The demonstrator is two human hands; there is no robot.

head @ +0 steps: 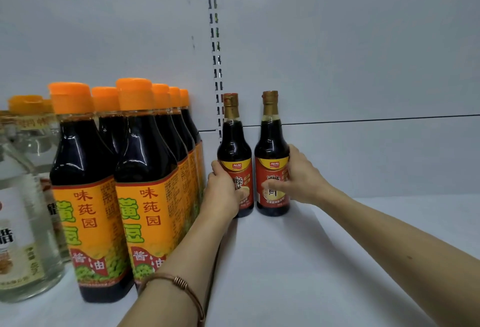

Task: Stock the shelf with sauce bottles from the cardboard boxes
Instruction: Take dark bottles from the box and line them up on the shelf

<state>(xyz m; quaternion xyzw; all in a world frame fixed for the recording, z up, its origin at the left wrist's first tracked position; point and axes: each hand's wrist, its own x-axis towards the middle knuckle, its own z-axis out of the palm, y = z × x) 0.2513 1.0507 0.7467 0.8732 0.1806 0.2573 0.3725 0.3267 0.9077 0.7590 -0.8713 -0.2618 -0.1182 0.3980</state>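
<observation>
A: Item one, the left hand [224, 191]?

B: Wrapped around the lower body of the left red-label bottle [235, 155], fingers curled over the label from the left side. A thin copper-coloured bracelet [179, 285] sits on that forearm.

A: Item two, the right hand [298, 178]?

B: Gripping the right red-label bottle [272, 152]; thumb across the front of the label, fingers round the far side.

A: Position of the two bottles?

B: Both upright on the white shelf [324, 261], near the back panel [350, 53], just beside each other with a narrow gap between. Dark sauce, gold-foil necks, red and yellow labels. The left one stands in front of the slotted upright [215, 40] in the back panel.

A: Neighbouring stock?

B: To the left, orange-capped soy sauce bottles [145, 170], larger, with orange and green labels, standing in two rows that run back toward the panel. The left forearm passes just beside the nearer row. Further left, clear bottles [23, 222] with pale contents and white labels, partly cut off at the edge.

A: Shelf to the right of the hands?

B: White surface only, with a dark horizontal seam [389, 118] across the back panel above it.
</observation>
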